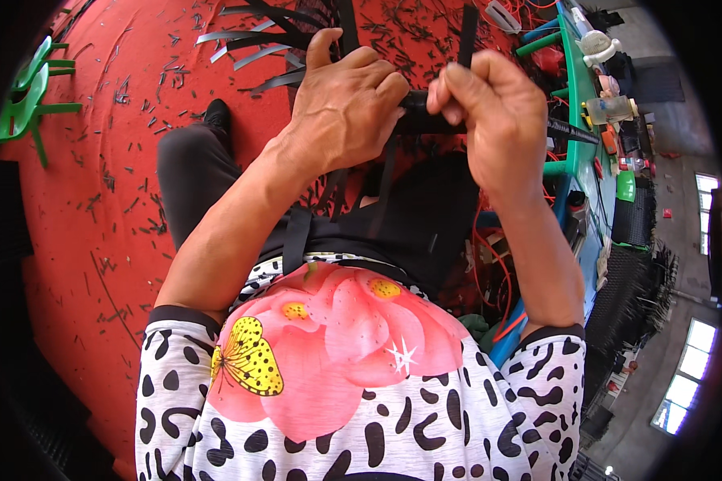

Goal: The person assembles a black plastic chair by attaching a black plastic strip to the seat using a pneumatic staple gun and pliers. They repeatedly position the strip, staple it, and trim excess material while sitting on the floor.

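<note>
My left hand [349, 104] is closed at the edge of a black woven piece [319, 14], its fingers curled and its index finger bent outward. From that piece, loose black strips [261, 38] fan out to the left, some catching the light. Higher up and to the right, my right hand [501, 116] pinches a flat black strip [468, 36] between thumb and curled fingers, with its end pointing up. Dark material spans the gap between the hands over my lap. My fingers hide most of what the left hand grips.
Short black offcuts lie scattered over the red floor covering [104, 232]. A green plastic chair [36, 100] stands at the far left. To the right is a green-framed table [573, 88] with bottles and tools on it. Orange cords [501, 268] hang beside my right leg.
</note>
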`<action>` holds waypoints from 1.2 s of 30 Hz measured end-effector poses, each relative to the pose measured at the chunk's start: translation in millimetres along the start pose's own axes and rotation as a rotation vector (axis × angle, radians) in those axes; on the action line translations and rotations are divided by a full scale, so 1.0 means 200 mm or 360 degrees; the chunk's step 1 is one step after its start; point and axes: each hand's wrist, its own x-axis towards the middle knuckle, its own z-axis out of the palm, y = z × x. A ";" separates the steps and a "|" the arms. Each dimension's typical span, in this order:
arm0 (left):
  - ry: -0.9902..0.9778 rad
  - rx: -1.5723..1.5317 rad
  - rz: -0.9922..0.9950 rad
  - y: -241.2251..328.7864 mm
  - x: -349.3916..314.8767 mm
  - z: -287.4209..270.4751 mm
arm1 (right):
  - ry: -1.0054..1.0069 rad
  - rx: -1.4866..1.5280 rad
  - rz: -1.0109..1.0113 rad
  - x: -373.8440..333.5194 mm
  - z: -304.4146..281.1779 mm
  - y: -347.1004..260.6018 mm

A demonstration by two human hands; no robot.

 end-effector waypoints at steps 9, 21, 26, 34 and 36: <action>-0.0021 -0.0001 0.0018 0.00 -0.01 -0.01 | -0.0163 -0.0580 -0.0052 0.31 -0.02 0.13; -0.0053 0.0038 0.0077 -0.01 0.03 -0.02 | -0.0682 -0.0679 0.0454 0.46 -0.05 0.34; -0.0031 0.0021 0.0083 -0.02 0.03 -0.01 | -0.0697 -0.0704 0.0470 0.44 -0.03 0.22; -0.0024 -0.0035 0.0032 -0.03 0.03 0.00 | -0.1010 -0.0498 0.0305 0.42 -0.16 0.25; -0.0030 -0.0014 0.0037 -0.03 0.03 0.00 | -0.0938 -0.1069 -0.0159 0.42 -0.17 0.27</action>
